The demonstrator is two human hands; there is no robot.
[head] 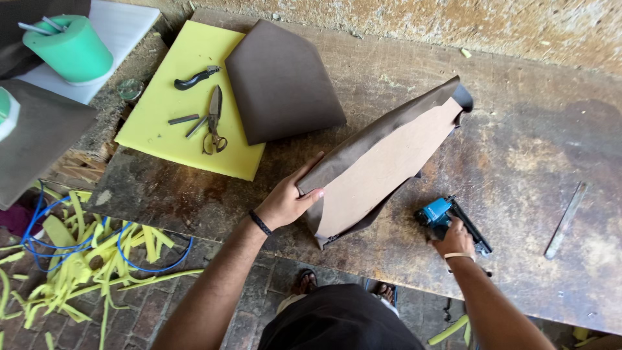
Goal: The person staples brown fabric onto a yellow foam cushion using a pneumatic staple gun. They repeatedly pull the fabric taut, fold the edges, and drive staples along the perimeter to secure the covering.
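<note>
Here, left hand [285, 202] fingers closed on the panel [379, 170] edge, right hand [455, 238] right of the panel, fingers wrapped round a blue stapler [435, 212], scissors [214, 120] far left, all on the worktop [518, 149]

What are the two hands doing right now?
Left hand: closed on the edge of the brown-covered board, holding it tilted on the table.
Right hand: closed around the blue staple gun.

We see a yellow foam sheet [170, 123] carrying scissors [214, 121] and a black-handled tool [195, 78]; a brown fabric piece [280, 81] overlaps it; a green cup [70, 50] stands apart; a metal ruler [565, 220] lies far right; foam strips [71, 259] litter the floor.
</note>
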